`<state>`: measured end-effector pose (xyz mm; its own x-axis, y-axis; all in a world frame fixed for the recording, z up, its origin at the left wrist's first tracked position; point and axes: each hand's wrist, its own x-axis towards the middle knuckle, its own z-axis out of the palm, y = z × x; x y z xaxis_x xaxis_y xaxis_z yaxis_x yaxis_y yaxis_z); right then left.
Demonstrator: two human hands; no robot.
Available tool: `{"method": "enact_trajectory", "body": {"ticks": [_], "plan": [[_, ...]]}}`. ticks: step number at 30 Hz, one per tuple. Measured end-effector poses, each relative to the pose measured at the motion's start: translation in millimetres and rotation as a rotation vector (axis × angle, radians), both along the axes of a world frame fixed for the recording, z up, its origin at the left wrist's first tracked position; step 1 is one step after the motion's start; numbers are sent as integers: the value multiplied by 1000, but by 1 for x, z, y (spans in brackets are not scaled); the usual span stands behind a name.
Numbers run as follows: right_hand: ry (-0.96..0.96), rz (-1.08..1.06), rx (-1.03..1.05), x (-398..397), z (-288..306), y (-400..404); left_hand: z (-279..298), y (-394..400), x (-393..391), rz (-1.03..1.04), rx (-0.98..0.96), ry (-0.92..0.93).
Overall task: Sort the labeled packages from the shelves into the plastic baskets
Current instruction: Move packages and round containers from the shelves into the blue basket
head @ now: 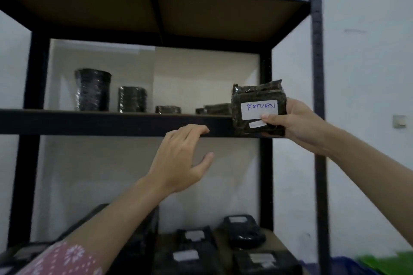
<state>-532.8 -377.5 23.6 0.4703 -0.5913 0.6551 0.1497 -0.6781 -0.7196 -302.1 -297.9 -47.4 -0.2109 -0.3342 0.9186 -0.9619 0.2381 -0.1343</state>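
White wall is seen behind a dark shelf (116, 121). Off its right front corner, a package (257, 98) marked RETURN is gripped by the right hand (295, 123); the left hand (181, 158) is relaxed and holds nothing. With only a fingertip grip, the slippery wrap could be dropped.

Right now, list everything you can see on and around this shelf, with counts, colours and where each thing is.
Shelving unit: one, black frame, brown boards, against a white wall.
Wrapped packages: about five, black, on the upper shelf.
Labelled packages: several, black with white labels, on the lower shelf.
RETURN package: one, black, white label, held at the upper shelf's right end.
Baskets: blue and green edges, bottom right.
Left hand: open, fingers at the shelf edge.
Right hand: grips the RETURN package.
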Motion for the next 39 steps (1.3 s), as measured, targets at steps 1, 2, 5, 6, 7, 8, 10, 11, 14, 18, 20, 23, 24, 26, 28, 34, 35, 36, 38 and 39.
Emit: {"method": "enact_trajectory", "body": {"ticks": [1, 2, 5, 6, 7, 8, 10, 11, 14, 18, 20, 23, 24, 26, 28, 34, 35, 36, 38, 39], "plan": [[30, -27, -6, -26, -6, 2, -9, -3, -23, 0, 27, -10], [59, -54, -11, -52, -13, 4, -18, -7, -46, 5, 53, -22], [130, -100, 2, -125, -33, 5, -48, -18, -115, -6, 132, 0], [144, -124, 19, -148, -41, 4, -57, -22, -138, -23, 164, 11], [158, -155, 36, -169, -49, 0, -66, -26, -159, -43, 196, 15], [170, -189, 54, -188, -59, -4, -76, -30, -179, -60, 228, 12], [182, -246, 97, -222, -79, -16, -93, -39, -215, -88, 300, 2], [188, -268, 121, -237, -90, -23, -102, -44, -231, -100, 324, 6], [210, -306, 217, -272, -130, -45, -132, -64, -271, -106, 374, 46], [199, -321, 355, -298, -186, -78, -178, -102, -302, -81, 473, 109], [213, -317, 410, -306, -213, -100, -201, -124, -312, -77, 524, 152], [268, -318, 446, -313, -242, -138, -233, -160, -324, -60, 623, 196], [286, -313, 453, -314, -248, -151, -242, -173, -326, -54, 650, 215], [319, -304, 464, -316, -258, -178, -257, -200, -328, -41, 682, 257], [355, -286, 481, -313, -262, -208, -269, -227, -328, -21, 706, 329], [446, -199, 496, -295, -276, -290, -305, -300, -329, 83, 804, 519], [444, -184, 511, -291, -281, -303, -312, -309, -329, 105, 822, 556], [438, -169, 534, -288, -288, -314, -320, -317, -329, 128, 846, 597], [437, -141, 585, -282, -306, -337, -337, -331, -329, 172, 897, 690], [444, -130, 606, -278, -316, -348, -346, -337, -329, 191, 920, 739]]}}
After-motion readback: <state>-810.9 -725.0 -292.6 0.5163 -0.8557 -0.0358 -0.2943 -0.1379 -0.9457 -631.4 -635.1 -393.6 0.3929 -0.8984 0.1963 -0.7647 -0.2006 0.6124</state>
